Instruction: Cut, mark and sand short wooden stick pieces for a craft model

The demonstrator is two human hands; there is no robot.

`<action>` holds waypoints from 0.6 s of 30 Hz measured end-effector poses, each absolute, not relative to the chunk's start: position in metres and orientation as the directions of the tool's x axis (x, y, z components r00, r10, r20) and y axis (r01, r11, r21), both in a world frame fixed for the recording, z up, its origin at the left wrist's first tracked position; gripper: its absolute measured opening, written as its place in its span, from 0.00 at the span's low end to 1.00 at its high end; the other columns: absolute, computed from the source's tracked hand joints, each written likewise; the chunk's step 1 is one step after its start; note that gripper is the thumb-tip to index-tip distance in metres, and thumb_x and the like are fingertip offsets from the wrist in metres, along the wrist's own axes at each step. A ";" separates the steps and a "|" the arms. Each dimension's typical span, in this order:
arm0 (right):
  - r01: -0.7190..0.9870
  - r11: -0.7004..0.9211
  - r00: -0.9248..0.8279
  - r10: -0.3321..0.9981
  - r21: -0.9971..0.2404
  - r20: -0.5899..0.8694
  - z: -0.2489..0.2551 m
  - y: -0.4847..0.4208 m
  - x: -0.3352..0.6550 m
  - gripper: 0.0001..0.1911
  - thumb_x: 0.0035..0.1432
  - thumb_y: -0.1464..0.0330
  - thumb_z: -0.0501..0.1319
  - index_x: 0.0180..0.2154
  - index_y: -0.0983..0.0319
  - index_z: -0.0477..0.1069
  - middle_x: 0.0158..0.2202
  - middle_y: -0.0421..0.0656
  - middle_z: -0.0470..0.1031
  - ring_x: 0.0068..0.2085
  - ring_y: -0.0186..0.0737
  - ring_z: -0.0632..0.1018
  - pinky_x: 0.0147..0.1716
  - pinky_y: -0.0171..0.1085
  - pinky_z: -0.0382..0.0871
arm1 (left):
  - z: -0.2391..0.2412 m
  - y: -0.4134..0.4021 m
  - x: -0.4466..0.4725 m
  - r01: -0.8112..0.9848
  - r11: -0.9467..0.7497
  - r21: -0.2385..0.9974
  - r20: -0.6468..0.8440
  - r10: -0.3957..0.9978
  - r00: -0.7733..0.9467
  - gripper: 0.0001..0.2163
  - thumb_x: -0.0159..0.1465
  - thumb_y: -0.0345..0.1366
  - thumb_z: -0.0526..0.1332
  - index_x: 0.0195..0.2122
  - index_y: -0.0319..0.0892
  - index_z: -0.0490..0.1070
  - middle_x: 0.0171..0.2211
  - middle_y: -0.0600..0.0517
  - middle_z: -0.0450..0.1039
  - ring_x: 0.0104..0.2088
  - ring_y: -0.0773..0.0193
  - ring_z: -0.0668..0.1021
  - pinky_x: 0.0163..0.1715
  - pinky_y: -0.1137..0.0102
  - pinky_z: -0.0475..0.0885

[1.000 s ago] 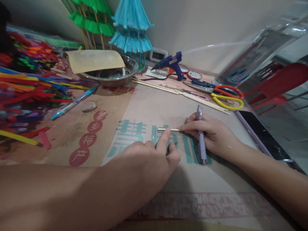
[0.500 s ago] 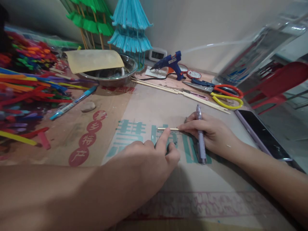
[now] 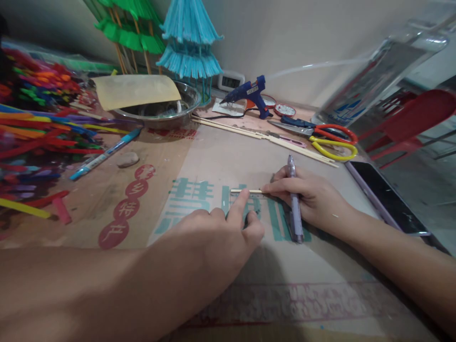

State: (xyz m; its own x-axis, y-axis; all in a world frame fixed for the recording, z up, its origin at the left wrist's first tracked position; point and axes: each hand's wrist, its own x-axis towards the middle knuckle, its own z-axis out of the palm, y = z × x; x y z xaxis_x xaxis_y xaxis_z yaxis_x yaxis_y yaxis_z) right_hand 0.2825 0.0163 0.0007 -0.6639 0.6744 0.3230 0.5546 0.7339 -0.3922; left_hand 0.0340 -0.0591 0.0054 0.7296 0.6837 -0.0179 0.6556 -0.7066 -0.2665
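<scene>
Head view: my left grip (image 3: pixel 213 237), unclenched, pins the stick (image 3: pixel 245 191); right grip (image 3: pixel 313 199), at 3 o'clock, clasps the pen (image 3: pixel 294 209). Stick looks light, stiff, brittle; I'd hold its ends.

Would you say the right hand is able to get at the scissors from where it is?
Probably yes: the scissors lie uncovered just beyond the right hand, with only flat wooden sticks between them. That hand does hold a pen and pins a short stick, so it is not free.
</scene>
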 end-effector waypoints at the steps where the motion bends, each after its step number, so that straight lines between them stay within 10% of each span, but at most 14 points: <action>1: 0.556 0.735 -0.665 0.674 -0.389 0.322 0.001 0.016 0.282 0.12 0.66 0.75 0.59 0.43 0.61 0.82 0.35 0.45 0.76 0.36 0.40 0.77 0.35 0.38 0.71 | 0.005 -0.059 0.034 0.657 -0.704 -0.270 -0.010 0.684 0.729 0.22 0.66 0.29 0.57 0.61 0.46 0.70 0.67 0.35 0.62 0.24 0.59 0.82 0.17 0.68 0.71; 18: 0.563 0.717 -0.655 0.691 -0.411 0.307 0.002 0.015 0.282 0.12 0.66 0.74 0.60 0.43 0.59 0.82 0.36 0.46 0.77 0.37 0.42 0.78 0.37 0.39 0.72 | 0.005 -0.056 0.034 0.657 -0.708 -0.261 -0.042 0.688 0.725 0.20 0.66 0.32 0.58 0.60 0.46 0.70 0.68 0.33 0.59 0.23 0.60 0.82 0.16 0.69 0.68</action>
